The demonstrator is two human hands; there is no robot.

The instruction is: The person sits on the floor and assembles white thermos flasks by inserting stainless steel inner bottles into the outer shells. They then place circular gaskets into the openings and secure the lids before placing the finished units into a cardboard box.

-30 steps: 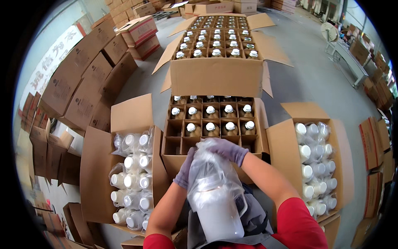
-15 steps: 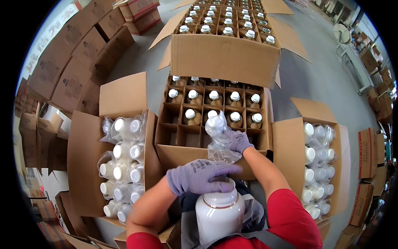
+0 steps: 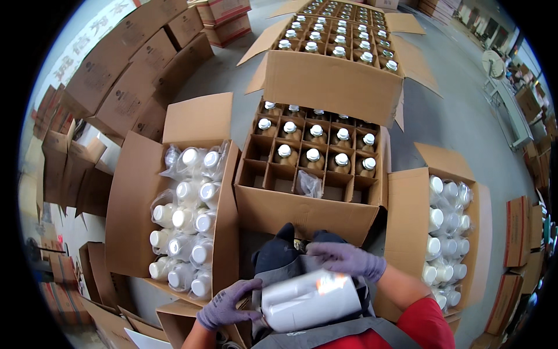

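A glossy white plastic jug [image 3: 311, 301] lies on its side across my lap. My left hand [image 3: 228, 303], in a purple-grey glove, cups the jug's left end between thumb and fingers. Above its upper right side, my gloved right hand [image 3: 349, 260] is open, fingers stretched to the left and slightly blurred. Ahead stands a divided carton [image 3: 308, 210] holding several white-capped clear bottles [image 3: 313, 156]. In one of its front compartments sits a crumpled clear plastic bag [image 3: 309, 184]; whether it wraps anything, I cannot tell.
Open cartons at left [image 3: 135, 209] and right [image 3: 407, 215] hold white-capped bottles in clear plastic. Beyond the middle carton stands another divided carton [image 3: 331, 78] of bottles. Closed cartons [image 3: 125, 75] are stacked at the far left, and more boxes [image 3: 514, 232] line the right.
The jug has gone from upright to lying on its side. My left hand left its top for its end. My right hand let go of the plastic-wrapped item in the carton and drew back.
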